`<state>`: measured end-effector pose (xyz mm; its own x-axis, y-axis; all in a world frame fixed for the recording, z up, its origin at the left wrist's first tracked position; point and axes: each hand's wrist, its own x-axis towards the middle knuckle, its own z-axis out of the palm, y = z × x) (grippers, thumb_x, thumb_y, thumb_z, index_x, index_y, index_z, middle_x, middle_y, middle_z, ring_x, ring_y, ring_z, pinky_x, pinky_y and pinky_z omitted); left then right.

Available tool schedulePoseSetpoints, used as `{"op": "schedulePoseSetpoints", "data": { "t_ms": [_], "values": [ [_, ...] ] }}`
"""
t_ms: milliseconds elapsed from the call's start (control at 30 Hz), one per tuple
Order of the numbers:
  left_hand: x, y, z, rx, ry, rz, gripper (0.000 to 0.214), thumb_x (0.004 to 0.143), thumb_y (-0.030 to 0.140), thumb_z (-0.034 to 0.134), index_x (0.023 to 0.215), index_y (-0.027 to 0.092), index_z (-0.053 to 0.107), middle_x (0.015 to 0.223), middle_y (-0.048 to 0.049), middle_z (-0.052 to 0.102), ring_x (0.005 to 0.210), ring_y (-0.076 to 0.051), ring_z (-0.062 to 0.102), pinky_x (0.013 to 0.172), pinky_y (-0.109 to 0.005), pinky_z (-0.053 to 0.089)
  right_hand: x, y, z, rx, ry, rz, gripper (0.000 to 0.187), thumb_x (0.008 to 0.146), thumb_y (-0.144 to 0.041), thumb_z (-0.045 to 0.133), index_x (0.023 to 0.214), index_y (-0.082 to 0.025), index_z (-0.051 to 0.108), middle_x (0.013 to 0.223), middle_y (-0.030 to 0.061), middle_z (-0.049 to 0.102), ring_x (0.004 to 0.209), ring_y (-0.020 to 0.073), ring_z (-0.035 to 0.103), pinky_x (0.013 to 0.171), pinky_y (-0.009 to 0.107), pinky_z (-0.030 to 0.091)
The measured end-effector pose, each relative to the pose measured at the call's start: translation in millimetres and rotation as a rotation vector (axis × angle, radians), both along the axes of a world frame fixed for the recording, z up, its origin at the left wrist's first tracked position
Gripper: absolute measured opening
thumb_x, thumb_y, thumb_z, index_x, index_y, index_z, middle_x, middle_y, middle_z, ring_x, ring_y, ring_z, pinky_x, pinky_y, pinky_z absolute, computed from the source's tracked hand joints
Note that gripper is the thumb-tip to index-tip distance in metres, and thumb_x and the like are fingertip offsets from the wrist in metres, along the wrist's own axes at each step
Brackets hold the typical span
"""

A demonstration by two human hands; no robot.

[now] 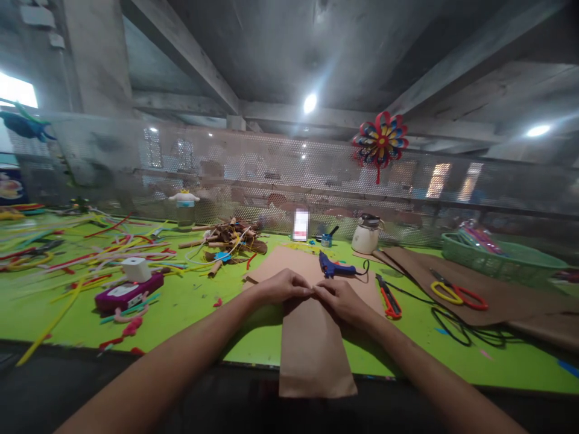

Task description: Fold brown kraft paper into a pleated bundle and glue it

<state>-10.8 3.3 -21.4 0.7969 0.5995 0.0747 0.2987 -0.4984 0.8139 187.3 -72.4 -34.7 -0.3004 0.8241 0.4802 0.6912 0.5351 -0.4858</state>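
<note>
A strip of brown kraft paper (312, 349) lies on the green table (190, 301) in front of me and hangs over its near edge. My left hand (283, 286) and my right hand (341, 299) meet fingertip to fingertip at the strip's far end. Both hands are closed, pinching or pressing the paper there. A larger brown sheet (289, 260) lies under and behind my hands. A blue glue gun (337, 266) rests just beyond my right hand.
A red utility knife (389, 299), yellow-and-red scissors (456, 294) on more brown paper, black cable (456, 328) and a green basket (502, 259) lie right. Coloured pipe cleaners (90, 253), a purple-and-white device (129, 289) and a scrap pile (230, 238) fill the left. A white pot (365, 236) stands behind.
</note>
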Motion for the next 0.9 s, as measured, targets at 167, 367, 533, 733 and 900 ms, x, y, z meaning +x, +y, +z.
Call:
{"op": "schedulePoseSetpoints", "data": {
  "t_ms": [167,367,533,733,900],
  "values": [
    [2,-5,-1.7,0.071,-0.017,-0.044,0.046,0.073,0.051,0.059,0.089,0.009,0.069,0.076,-0.0053,0.063,0.064,-0.011,0.048,0.062,-0.023,0.038,0,1,-1.6,-0.102,0.071,0.027,0.029,0.085,-0.032,0.048,0.069,-0.014,0.062,0.065,0.0019,0.061,0.061,0.0134,0.052,0.057,0.024,0.039],
    [0,-11,0.0,0.068,0.019,-0.083,0.043,0.073,0.05,0.06,0.084,0.009,0.068,0.068,-0.004,0.059,0.059,-0.009,0.046,0.057,-0.023,0.035,2,0,-4.3,-0.176,0.126,0.039,0.021,0.079,-0.03,0.054,0.075,-0.014,0.067,0.071,0.0044,0.066,0.067,0.0168,0.057,0.06,0.027,0.042],
    [1,-8,1.4,0.097,0.063,-0.113,0.04,0.076,0.048,0.059,0.083,0.01,0.069,0.065,-0.0028,0.057,0.058,-0.009,0.045,0.057,-0.023,0.035,4,-1,-4.9,-0.152,0.063,0.031,0.022,0.08,-0.03,0.053,0.075,-0.014,0.067,0.07,0.0042,0.066,0.067,0.0167,0.058,0.061,0.027,0.042],
    [0,-2,-4.7,0.128,0.069,-0.137,0.041,0.076,0.047,0.059,0.09,0.01,0.07,0.071,-0.0043,0.06,0.062,-0.011,0.049,0.06,-0.024,0.037,5,-2,-6.0,-0.176,0.007,0.049,0.024,0.081,-0.033,0.052,0.075,-0.014,0.066,0.071,0.0041,0.066,0.067,0.0161,0.057,0.061,0.026,0.042],
    [2,1,-13.2,0.131,0.042,-0.125,0.036,0.076,0.04,0.061,0.093,0.01,0.07,0.078,-0.0058,0.064,0.067,-0.012,0.053,0.065,-0.024,0.04,7,-2,-9.4,-0.171,-0.017,0.056,0.025,0.082,-0.035,0.052,0.077,-0.015,0.065,0.073,0.0049,0.064,0.068,0.0167,0.056,0.062,0.027,0.042]
  ]
}}
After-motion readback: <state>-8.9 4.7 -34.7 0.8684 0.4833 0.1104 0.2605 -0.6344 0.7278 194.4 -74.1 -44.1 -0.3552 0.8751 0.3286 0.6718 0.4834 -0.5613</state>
